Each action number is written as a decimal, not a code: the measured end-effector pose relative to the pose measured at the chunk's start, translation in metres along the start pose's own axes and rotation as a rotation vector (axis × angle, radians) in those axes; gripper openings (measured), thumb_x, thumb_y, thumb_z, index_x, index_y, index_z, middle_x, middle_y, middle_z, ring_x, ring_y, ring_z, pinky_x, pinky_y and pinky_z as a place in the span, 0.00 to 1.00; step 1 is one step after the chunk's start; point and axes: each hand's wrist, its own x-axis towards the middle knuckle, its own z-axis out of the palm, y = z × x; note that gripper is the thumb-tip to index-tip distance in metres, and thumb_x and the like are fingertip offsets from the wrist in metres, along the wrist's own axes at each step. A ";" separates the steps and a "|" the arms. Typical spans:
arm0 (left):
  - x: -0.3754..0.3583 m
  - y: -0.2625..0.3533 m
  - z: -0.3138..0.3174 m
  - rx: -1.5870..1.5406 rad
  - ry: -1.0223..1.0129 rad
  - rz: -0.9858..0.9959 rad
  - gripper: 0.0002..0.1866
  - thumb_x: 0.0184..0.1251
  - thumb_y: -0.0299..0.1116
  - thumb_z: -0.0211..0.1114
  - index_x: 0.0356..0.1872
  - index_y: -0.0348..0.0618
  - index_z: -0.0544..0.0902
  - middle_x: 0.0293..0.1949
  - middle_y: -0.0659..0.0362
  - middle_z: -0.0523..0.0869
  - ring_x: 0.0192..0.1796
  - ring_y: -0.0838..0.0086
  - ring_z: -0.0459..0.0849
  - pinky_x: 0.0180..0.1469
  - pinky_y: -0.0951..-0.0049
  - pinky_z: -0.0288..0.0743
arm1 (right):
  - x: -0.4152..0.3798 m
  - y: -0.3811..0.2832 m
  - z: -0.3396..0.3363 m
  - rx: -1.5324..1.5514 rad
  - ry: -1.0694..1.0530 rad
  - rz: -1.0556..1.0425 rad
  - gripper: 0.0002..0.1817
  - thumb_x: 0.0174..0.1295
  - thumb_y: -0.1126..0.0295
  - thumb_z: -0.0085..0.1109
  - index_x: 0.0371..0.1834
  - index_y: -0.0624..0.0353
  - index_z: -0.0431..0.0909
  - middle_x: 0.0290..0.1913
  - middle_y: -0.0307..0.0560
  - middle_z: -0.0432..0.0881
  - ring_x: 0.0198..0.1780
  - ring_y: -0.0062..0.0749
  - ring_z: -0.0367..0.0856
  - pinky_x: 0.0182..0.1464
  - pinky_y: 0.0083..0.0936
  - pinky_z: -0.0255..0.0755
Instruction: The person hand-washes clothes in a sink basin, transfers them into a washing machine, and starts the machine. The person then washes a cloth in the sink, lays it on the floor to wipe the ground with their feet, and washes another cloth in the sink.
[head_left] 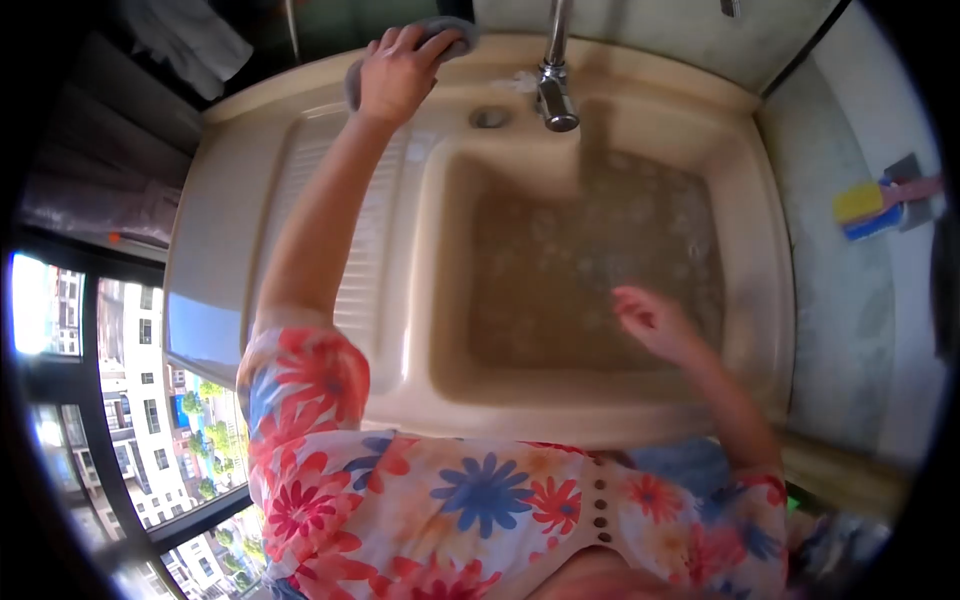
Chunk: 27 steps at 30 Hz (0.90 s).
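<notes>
Cloth [440, 35], grey, pressed on far rim of sink [300, 250], left of tap [555, 85], gripped by left hand [400, 70]. Right hand [650, 320] open, fingers loose, over water-filled basin. Sponge [865, 210] on far right ledge.

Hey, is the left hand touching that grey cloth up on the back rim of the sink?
Touching. The head view shows the left hand pressed flat on the grey cloth, fingers spread over it on the sink rim.
</notes>
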 end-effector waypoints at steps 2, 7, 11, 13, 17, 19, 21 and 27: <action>0.001 -0.008 0.038 0.103 -0.080 0.121 0.17 0.53 0.38 0.61 0.46 0.66 0.77 0.47 0.63 0.76 0.53 0.65 0.70 0.49 0.52 0.66 | -0.013 0.007 -0.009 -0.015 0.042 0.067 0.17 0.57 0.77 0.52 0.51 0.59 0.71 0.36 0.42 0.78 0.32 0.19 0.76 0.34 0.17 0.71; -0.007 0.016 0.061 0.334 -0.691 -0.123 0.19 0.52 0.36 0.59 0.48 0.66 0.77 0.58 0.58 0.68 0.64 0.56 0.57 0.56 0.45 0.58 | -0.040 0.024 -0.013 0.161 0.170 0.212 0.13 0.57 0.77 0.52 0.47 0.61 0.74 0.35 0.41 0.79 0.31 0.17 0.75 0.33 0.15 0.70; 0.004 0.064 0.089 -0.009 -0.458 -0.056 0.14 0.51 0.29 0.57 0.41 0.51 0.80 0.52 0.57 0.75 0.57 0.62 0.71 0.51 0.63 0.70 | -0.044 0.026 -0.011 0.210 0.194 0.261 0.12 0.59 0.78 0.51 0.46 0.62 0.74 0.35 0.40 0.79 0.32 0.17 0.75 0.35 0.14 0.70; -0.003 0.077 0.110 -0.149 -0.534 -0.213 0.14 0.52 0.30 0.56 0.42 0.49 0.79 0.48 0.56 0.78 0.52 0.62 0.75 0.48 0.65 0.71 | -0.043 0.021 -0.009 0.192 0.166 0.260 0.12 0.59 0.77 0.51 0.46 0.62 0.74 0.35 0.39 0.79 0.32 0.16 0.75 0.35 0.14 0.70; -0.004 0.081 0.117 -0.230 -0.663 -0.425 0.09 0.52 0.31 0.55 0.34 0.49 0.82 0.38 0.51 0.82 0.40 0.57 0.81 0.43 0.63 0.75 | -0.037 0.023 -0.008 0.202 0.089 0.210 0.11 0.59 0.76 0.51 0.46 0.62 0.75 0.34 0.39 0.79 0.32 0.17 0.75 0.34 0.15 0.71; -0.023 0.072 0.101 -0.334 -0.653 -0.495 0.09 0.51 0.32 0.56 0.32 0.49 0.83 0.33 0.53 0.83 0.39 0.60 0.82 0.43 0.66 0.76 | -0.023 0.036 -0.011 0.213 0.038 0.195 0.11 0.59 0.76 0.51 0.46 0.62 0.75 0.34 0.39 0.79 0.31 0.17 0.75 0.33 0.15 0.71; -0.032 0.080 0.062 -0.421 -0.585 -0.596 0.08 0.50 0.36 0.58 0.29 0.52 0.85 0.29 0.56 0.84 0.37 0.65 0.83 0.41 0.68 0.76 | -0.008 0.050 -0.014 0.203 -0.029 0.240 0.12 0.59 0.75 0.52 0.45 0.62 0.75 0.34 0.40 0.79 0.30 0.17 0.75 0.31 0.16 0.71; -0.083 0.209 0.027 -1.160 -0.840 -0.659 0.10 0.47 0.24 0.58 0.32 0.39 0.82 0.28 0.59 0.84 0.29 0.79 0.79 0.34 0.78 0.73 | 0.076 0.053 0.005 0.388 0.130 0.083 0.27 0.55 0.71 0.55 0.60 0.54 0.62 0.43 0.43 0.78 0.34 0.23 0.77 0.28 0.18 0.70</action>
